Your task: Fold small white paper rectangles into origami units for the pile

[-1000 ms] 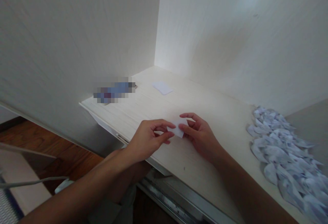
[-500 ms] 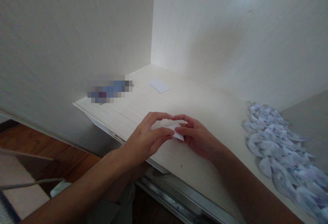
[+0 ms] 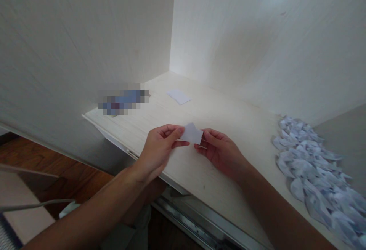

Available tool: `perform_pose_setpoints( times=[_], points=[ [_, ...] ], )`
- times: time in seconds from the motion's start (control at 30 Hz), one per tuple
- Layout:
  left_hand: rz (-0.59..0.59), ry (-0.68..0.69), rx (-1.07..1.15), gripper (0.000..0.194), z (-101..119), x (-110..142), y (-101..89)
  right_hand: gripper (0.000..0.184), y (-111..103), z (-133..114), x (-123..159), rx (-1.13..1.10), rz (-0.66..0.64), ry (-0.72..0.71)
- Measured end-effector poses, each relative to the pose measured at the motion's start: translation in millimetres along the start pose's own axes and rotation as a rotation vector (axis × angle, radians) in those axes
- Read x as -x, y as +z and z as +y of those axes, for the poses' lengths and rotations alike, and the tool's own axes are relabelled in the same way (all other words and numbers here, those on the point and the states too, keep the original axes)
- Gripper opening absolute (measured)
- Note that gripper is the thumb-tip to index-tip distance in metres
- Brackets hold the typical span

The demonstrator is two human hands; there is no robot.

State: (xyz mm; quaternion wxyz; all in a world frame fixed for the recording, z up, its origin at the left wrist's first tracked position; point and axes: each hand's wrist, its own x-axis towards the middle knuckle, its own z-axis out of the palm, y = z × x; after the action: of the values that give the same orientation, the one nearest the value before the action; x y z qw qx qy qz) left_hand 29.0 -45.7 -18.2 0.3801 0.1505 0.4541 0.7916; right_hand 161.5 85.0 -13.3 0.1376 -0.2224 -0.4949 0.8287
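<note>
A small piece of folded white paper [image 3: 192,133] is stretched between my hands, just above the pale tabletop [image 3: 228,109]. My left hand [image 3: 162,145] pinches its left end between thumb and fingers. My right hand [image 3: 219,147] grips the right edge with thumb and index finger, the other fingers curled below. The paper's upper edge comes to a point near the middle. Beyond my hands, a flat stack of white paper slips [image 3: 179,96] lies on the tabletop; I cannot tell how many slips are in it.
A long heap of folded white paper pieces [image 3: 317,177] runs along the right side. At the left edge lies a blurred-out bluish object [image 3: 122,101]. Walls close in the back and left. Below the front edge shows an open drawer with a metal rail [image 3: 185,219].
My hands have moved slightly apart and the fingertips no longer meet above the paper. The paper has turned flatter toward me, showing more of its face.
</note>
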Motion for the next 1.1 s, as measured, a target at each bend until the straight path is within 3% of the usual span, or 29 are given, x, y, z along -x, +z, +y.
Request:
perform_pose_setpoints(
  times=[0.37,0.73,1.1],
  points=[
    [-0.084,-0.003,-0.066,0.029,2.2,3.5,0.4,0.033,-0.6,-0.3,1.7,0.045,-0.013,-0.022],
    [-0.048,0.036,-0.116,0.030,2.1,5.8,1.0,0.035,2.0,-0.3,2.4,0.078,-0.014,-0.032],
    [-0.052,0.134,-0.205,0.022,-1.9,8.6,-4.8,0.026,2.1,3.9,1.2,0.142,0.038,-0.094]
  ],
)
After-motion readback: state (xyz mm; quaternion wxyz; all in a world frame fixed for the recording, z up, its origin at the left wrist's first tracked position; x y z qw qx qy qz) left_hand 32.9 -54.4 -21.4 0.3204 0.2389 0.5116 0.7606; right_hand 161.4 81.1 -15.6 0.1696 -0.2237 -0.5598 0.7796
